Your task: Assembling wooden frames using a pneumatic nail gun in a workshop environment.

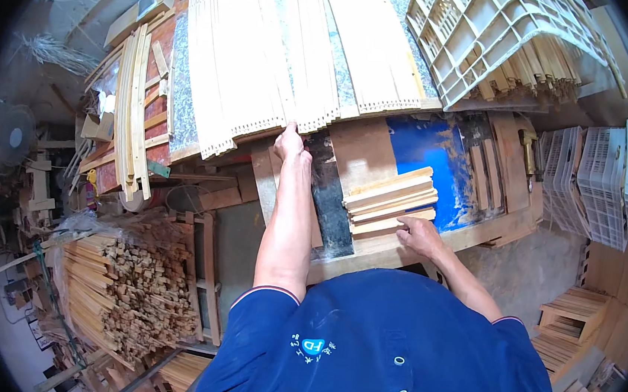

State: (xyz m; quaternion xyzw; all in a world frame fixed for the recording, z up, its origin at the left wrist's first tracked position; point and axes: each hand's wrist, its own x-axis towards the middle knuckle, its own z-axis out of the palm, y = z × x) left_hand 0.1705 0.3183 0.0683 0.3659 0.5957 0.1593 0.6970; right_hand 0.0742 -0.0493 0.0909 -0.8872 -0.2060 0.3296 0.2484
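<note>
Long pale wooden strips lie side by side in wide rows on the raised far bench, their ends lined up along its near edge. My left hand reaches forward and is closed on the end of a long strip in the middle row; its fingertips are partly hidden. On the lower bench in front of me sits a small pile of short wooden strips. At the near right end of that pile, my right hand has its fingers bent against the nearest short strip and seems to grip it.
A white plastic crate lies tipped at the far right, with wooden pieces under it. More white crates stand to the right. Loose battens rest at the bench's left end. A large bundle of wood is at lower left.
</note>
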